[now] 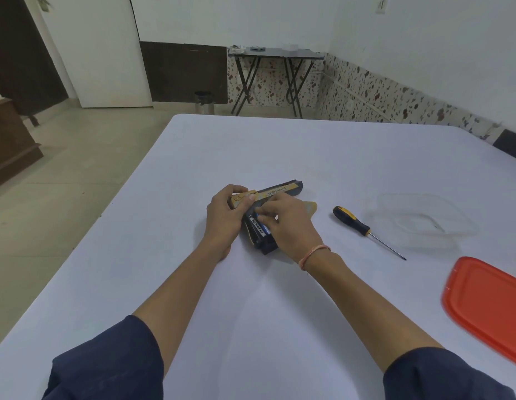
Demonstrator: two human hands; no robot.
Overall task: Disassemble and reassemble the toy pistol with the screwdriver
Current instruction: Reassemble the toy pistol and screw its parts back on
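The right hand [285,223] pinched at the batteries [259,226] seated in the open handle of the toy pistol [268,209], its fingertips pressed together on the upper end of the blue-labelled cells. The left hand [225,217] gripped the rear of the pistol, thumb and fingers closed around the tan back end, pinning it flat on the table [251,298].

The pistol lay at the middle of the white table, its dark barrel with a tan strip pointing toward two o'clock and its handle toward six o'clock. A tan, flat piece [310,207], probably the removed battery cover, peeked out just beyond the right hand at about three o'clock from the pistol.

The screwdriver [357,225], black and yellow handled, lay untouched well to the right at three o'clock, its thin shaft pointing toward five o'clock. Beyond it stood a clear plastic container [418,223], and its red lid [487,310] rested near the table edge at four o'clock.

Judging by the exposed batteries, the step in hand concerned the battery compartment; whether the cells were coming out or going in could not be told. The next move likely called for a firm fingertip hold on the cells while the left hand kept the body from sliding.
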